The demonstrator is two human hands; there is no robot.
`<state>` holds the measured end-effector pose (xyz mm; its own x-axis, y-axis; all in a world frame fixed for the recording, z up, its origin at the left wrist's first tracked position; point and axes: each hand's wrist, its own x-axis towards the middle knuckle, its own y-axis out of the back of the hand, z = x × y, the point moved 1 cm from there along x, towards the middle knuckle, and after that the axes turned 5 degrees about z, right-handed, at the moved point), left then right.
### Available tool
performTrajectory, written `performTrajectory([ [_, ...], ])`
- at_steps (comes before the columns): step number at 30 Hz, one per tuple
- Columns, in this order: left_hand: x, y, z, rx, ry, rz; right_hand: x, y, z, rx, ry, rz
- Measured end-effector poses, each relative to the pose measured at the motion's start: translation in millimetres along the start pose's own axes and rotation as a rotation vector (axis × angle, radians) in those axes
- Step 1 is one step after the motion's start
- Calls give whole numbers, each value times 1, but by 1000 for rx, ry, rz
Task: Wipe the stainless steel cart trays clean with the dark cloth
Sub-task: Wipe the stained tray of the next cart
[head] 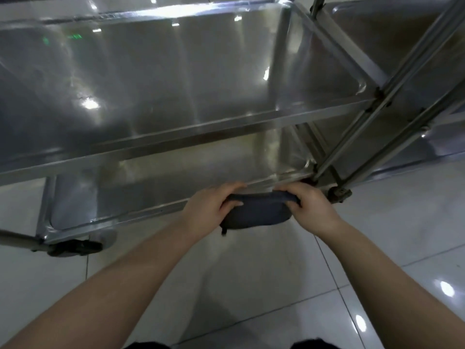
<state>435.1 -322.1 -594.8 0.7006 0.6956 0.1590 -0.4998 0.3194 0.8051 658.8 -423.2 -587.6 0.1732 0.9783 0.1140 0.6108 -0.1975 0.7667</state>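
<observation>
A stainless steel cart fills the upper view, with a top tray (191, 129) and a lower tray (105, 220) beneath it. The dark cloth (256, 212) is folded and stretched between my two hands at the lower tray's near rim. My left hand (208, 205) grips the cloth's left end. My right hand (312, 207) grips its right end. Both forearms reach forward from the bottom of the view.
A second steel cart (402, 34) stands to the right, its upright posts (392, 102) crossing the view diagonally. A caster wheel (75, 248) sits at the lower tray's left corner. Glossy white floor tiles (377, 248) lie below.
</observation>
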Motion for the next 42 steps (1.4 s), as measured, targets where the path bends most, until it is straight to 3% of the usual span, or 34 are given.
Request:
performTrajectory([
  [5, 29, 11, -25, -17, 65, -104, 26, -4, -3, -171, -36, -89],
  [9, 44, 21, -25, -130, 183, -92, 49, 6, -16, -382, -47, -164],
  [12, 50, 2, -39, -175, 253, -101, 63, -1, -5, -401, -66, -215],
  [18, 84, -41, -66, -190, 274, 134, 87, -31, 52, -151, -163, 36],
  [23, 145, -44, -50, -20, 118, 458, 135, -18, 83, -58, 76, 389],
  [25, 148, -63, -46, -68, 72, 543, 140, -20, 108, -64, 164, 437],
  [27, 136, -98, -53, -118, 146, 424, 128, -35, 138, -128, 101, 393],
  [30, 107, -149, -72, -14, 181, 54, 94, -70, 173, -203, -182, 142],
  [31, 99, -157, -76, 13, 133, 23, 83, -77, 178, -203, -232, 126],
  [33, 92, -155, -85, 5, 93, 142, 77, -82, 174, -140, -244, 237],
  [35, 95, -141, -105, -3, 195, 292, 92, -90, 156, -126, -111, 336],
  [37, 105, -126, -137, 113, 359, 277, 118, -112, 133, -193, -61, 211],
  [39, 112, -118, -166, 400, 466, 120, 140, -139, 119, -373, -122, -7],
  [42, 112, -123, -186, 560, 467, -29, 154, -160, 132, -526, -146, -140],
])
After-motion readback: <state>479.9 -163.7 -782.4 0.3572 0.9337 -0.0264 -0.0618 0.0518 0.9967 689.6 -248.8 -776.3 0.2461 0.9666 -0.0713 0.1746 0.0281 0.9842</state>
